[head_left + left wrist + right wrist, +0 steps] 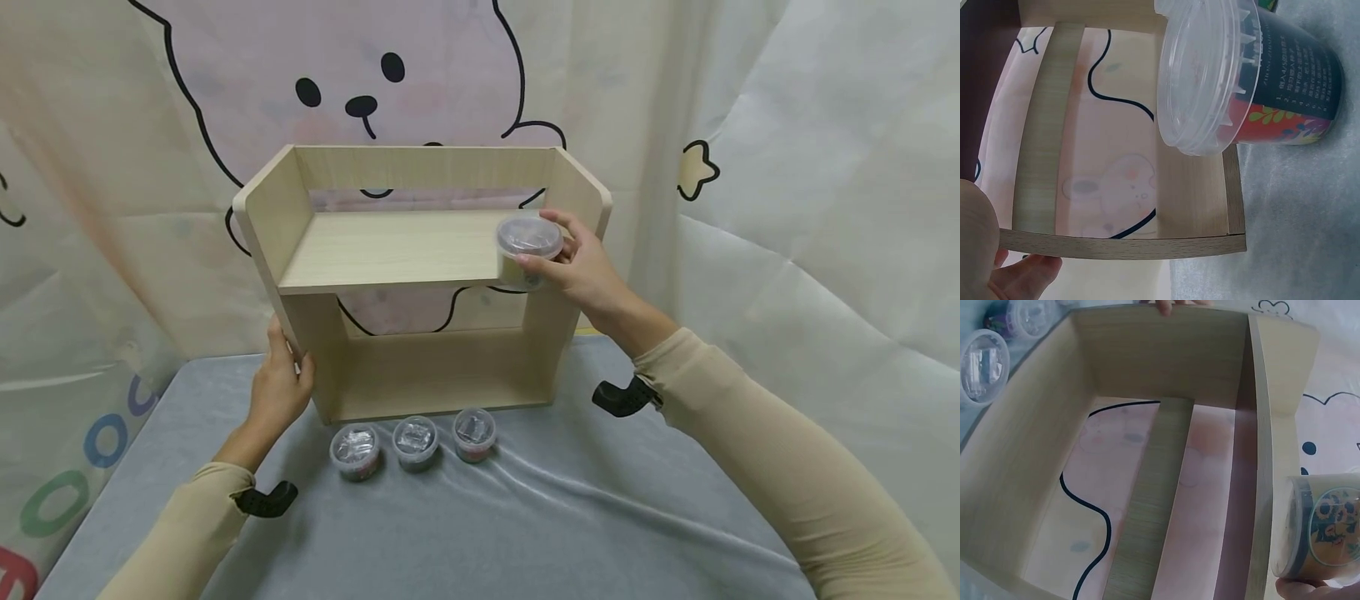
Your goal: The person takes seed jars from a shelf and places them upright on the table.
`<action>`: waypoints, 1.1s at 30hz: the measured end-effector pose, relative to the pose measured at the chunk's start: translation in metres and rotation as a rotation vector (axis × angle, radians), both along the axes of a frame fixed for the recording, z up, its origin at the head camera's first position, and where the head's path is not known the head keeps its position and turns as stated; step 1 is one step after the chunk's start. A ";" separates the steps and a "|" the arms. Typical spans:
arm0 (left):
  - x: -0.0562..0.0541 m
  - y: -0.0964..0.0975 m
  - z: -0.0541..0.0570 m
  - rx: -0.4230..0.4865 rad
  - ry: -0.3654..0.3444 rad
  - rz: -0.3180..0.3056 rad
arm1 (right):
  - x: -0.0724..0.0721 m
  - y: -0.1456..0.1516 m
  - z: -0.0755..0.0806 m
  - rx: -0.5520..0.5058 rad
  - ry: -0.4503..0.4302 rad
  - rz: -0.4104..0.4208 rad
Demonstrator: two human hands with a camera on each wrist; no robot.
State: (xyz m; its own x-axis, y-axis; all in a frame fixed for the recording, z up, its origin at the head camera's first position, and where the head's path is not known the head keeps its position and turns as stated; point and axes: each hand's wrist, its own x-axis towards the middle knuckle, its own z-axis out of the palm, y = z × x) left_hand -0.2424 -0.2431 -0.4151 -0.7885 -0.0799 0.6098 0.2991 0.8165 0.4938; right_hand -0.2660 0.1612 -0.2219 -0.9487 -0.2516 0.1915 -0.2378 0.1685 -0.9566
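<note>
My right hand (592, 271) grips a round plastic tub (528, 237) with a clear lid, thumb in front and fingers round its far side. The tub stands upright at the right end of the upper board of a pale wooden shelf (397, 246); its flowered label (1337, 519) shows in the right wrist view. At the shelf's lower left, my left hand (277, 392) holds the edge of the side panel, with fingertips (1032, 275) behind it in the left wrist view. Three similar lidded tubs, left (355, 450), middle (415, 442) and right (474, 433), stand in front of the shelf.
A grey cloth (510, 525) with some creases covers the table. The shelf has two levels and an open back with a crossbar (1044, 150). Behind it hangs a pale curtain (630, 100) with a cartoon bear; more curtain hangs at both sides.
</note>
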 end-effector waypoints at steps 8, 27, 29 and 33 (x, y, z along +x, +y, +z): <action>0.000 0.000 0.000 0.004 0.002 -0.001 | 0.015 0.007 0.002 0.049 -0.022 0.013; 0.001 0.000 -0.001 0.006 0.005 0.011 | 0.033 0.034 -0.027 0.054 0.029 0.062; 0.001 0.000 -0.001 0.005 0.008 0.011 | 0.034 0.036 -0.032 0.054 0.040 0.077; 0.001 -0.001 -0.001 0.003 0.010 0.012 | 0.034 0.040 -0.042 0.049 0.050 0.104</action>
